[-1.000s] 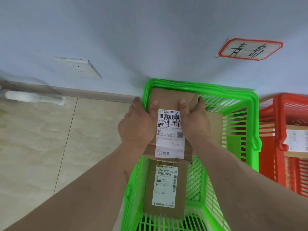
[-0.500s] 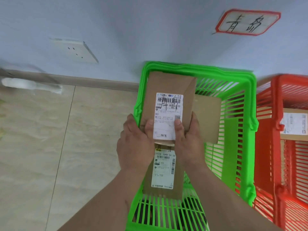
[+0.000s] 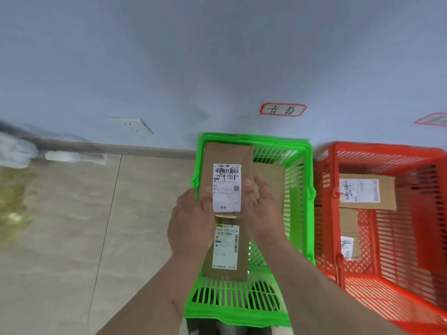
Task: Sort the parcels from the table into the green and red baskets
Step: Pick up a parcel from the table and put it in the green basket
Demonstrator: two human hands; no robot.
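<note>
A pale blue-grey painted wall [image 3: 169, 68] carries a white plastic socket plate [image 3: 131, 124] and a red-bordered paper label [image 3: 282, 109]; beige stone floor tiles [image 3: 72, 226] lie below.
</note>
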